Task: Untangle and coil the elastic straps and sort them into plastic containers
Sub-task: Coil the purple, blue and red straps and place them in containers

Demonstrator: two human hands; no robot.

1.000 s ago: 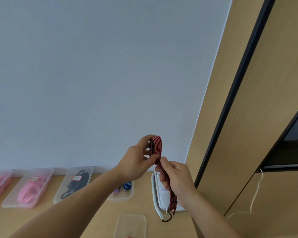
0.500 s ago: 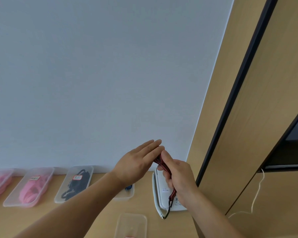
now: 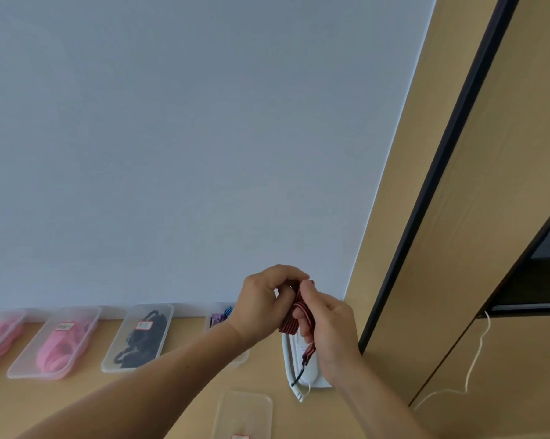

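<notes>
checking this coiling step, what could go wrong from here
1. The strap is elastic and only partly coiled between the left hand and right hand; a slack pinch could let the coil spring open.
2. Its loose tail with the dark hook dangles over the white device and might snag it.

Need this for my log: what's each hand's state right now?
Left hand: grips the red striped strap.
Right hand: pinches the same strap.
</notes>
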